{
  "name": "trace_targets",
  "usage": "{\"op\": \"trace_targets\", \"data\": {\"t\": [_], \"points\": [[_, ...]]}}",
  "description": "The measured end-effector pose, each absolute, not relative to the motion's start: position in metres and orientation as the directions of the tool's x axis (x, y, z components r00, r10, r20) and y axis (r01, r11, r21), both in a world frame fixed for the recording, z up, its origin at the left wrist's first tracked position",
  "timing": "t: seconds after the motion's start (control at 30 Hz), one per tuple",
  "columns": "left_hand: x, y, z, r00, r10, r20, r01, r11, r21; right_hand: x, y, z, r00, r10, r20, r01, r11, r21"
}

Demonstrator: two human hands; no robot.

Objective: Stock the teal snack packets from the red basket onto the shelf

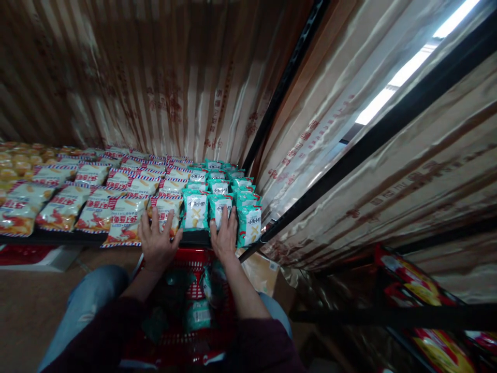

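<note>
My left hand lies with fingers spread against a white snack bag with a blue-and-red striped edge, at the front of the shelf. My right hand rests its outstretched fingers on a green snack bag in the front row. Green bags stand upright on both sides of it, one to the left and one to the right. Below my forearms is a red basket between my knees, with several green bags lying in it.
Rows of white striped bags fill the shelf leftward, with yellow round packs at the far left. A black shelf post and printed plastic sheeting stand at the right. Red-and-yellow packs sit on a lower right rack.
</note>
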State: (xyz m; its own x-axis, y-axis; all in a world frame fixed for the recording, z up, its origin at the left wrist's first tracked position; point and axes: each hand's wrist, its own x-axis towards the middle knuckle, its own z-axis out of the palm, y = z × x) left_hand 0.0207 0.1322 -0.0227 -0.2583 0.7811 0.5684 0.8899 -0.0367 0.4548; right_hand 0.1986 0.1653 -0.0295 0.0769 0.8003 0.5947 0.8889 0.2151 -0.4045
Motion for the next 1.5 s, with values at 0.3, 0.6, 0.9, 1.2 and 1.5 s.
{"op": "trace_targets", "data": {"t": [0.3,0.6,0.9,1.2,1.5], "points": [[0.003,0.149,-0.034,-0.077,0.816,0.573,0.928,-0.151,0.339,0.194,0.18,-0.035,0.113,0.814,0.57,0.911,0.144,-0.386],[0.004,0.146,-0.038,-0.039,0.777,0.628,0.94,-0.185,0.287,0.194,0.178,-0.037,0.087,0.808,0.583,0.92,0.16,-0.359],[0.005,0.142,-0.039,0.023,0.646,0.763,0.938,-0.277,0.207,0.19,0.17,-0.041,0.008,0.772,0.636,0.929,0.229,-0.291],[-0.023,0.118,-0.04,0.03,0.61,0.792,0.936,-0.295,0.192,0.211,0.168,-0.017,-0.099,0.713,0.694,0.8,0.472,-0.371],[-0.021,0.111,-0.041,0.071,0.635,0.769,0.9,-0.373,0.224,0.229,0.183,0.001,0.032,0.863,0.504,0.397,0.452,-0.799]]}}
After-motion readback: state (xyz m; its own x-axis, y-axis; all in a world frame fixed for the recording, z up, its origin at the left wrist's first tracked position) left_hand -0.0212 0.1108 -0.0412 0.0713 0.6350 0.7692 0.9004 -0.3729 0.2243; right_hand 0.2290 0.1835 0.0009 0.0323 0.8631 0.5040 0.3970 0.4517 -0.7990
